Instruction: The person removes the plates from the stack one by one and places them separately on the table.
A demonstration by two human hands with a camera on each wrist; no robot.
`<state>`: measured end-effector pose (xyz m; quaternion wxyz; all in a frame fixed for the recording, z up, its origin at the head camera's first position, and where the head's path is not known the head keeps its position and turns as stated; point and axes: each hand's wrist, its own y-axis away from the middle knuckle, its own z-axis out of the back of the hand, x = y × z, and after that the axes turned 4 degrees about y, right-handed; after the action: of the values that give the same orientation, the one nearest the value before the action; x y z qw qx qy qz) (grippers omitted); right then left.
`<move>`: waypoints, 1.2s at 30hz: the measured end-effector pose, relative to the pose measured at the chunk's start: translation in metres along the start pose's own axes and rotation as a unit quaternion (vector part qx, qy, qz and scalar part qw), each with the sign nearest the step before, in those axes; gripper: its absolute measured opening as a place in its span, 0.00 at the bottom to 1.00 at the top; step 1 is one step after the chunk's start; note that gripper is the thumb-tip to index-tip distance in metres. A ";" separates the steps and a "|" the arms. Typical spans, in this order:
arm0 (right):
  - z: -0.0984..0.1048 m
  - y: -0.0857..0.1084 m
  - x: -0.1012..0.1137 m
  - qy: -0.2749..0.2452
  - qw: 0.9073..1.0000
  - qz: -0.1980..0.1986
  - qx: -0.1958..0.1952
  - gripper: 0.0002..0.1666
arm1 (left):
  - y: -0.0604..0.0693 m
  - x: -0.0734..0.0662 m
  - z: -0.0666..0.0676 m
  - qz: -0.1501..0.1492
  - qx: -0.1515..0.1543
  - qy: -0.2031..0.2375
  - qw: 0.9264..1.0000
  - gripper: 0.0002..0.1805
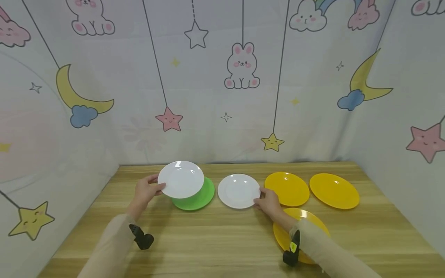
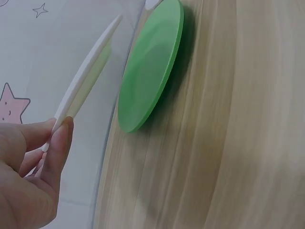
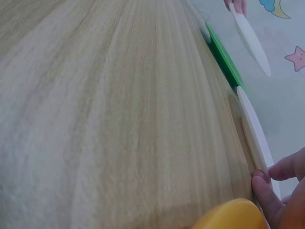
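Note:
My left hand [image 1: 147,192] pinches the left rim of a white plate [image 1: 181,179], held up above the table. Beneath it a green plate [image 1: 198,197] lies partly covered in the head view; the left wrist view shows a gap between the white plate [image 2: 86,71] and the green plate [image 2: 151,67]. With thumb and fingers my right hand [image 1: 270,201] pinches the right rim of a second white plate [image 1: 238,191], beside the green one. In the right wrist view this white plate [image 3: 257,131] is seen edge-on, close to the tabletop.
Two yellow plates [image 1: 287,189] [image 1: 334,191] lie at the back right of the wooden table [image 1: 208,243]. A third yellow plate [image 1: 307,218] is partly under my right forearm. A printed curtain [image 1: 208,88] stands behind the table's back edge.

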<state>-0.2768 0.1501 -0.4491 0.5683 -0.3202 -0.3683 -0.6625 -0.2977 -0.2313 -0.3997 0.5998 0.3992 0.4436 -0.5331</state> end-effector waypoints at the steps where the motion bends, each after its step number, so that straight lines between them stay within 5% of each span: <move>1: 0.000 0.000 0.000 0.002 1.000 0.000 0.000 0.35 | 0.001 0.000 0.004 0.001 -0.001 0.000 1.000 0.28; 11: 0.000 0.000 0.000 0.014 1.000 0.006 -0.003 0.34 | 0.006 0.013 0.035 0.009 -0.033 0.007 0.999 0.29; 36: 0.001 0.003 0.004 0.025 1.000 0.011 -0.006 0.34 | 0.019 0.048 0.072 0.047 -0.074 -0.016 0.996 0.29</move>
<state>-0.2744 0.1487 -0.4452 0.5822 -0.3113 -0.3465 -0.6664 -0.2694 -0.3118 -0.4245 0.6588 0.3659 0.4530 -0.4763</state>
